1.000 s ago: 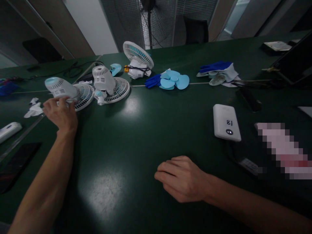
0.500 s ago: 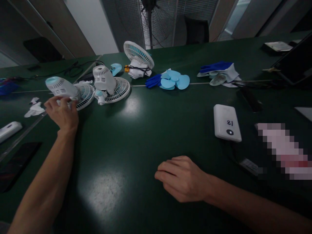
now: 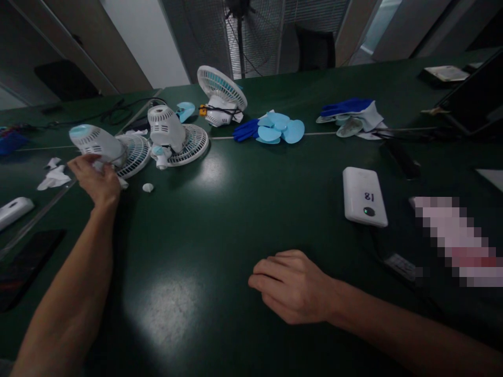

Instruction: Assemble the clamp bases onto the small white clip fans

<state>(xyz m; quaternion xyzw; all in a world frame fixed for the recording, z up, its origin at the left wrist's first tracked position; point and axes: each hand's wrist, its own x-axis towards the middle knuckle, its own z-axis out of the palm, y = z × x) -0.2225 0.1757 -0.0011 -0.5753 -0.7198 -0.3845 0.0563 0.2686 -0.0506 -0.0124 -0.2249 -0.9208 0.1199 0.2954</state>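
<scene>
Glossy tabletop (image 3: 220,220), smooth plastic fan (image 3: 112,147)

Dk grn table (image 3: 220,220), wht fan (image 3: 102,145) w/ lt-blue end (image 3: 81,130), lt-blue blades (image 3: 293,131), blue & wht gloves (image 3: 348,107)

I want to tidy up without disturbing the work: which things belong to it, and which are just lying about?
Likely part of the work:
leftmost fan, at the left hand
middle fan
rear fan
blue fan blades
small white piece

Probably just lying about:
white device marked 18
gloves
crumpled white scraps
dark flat device
</scene>
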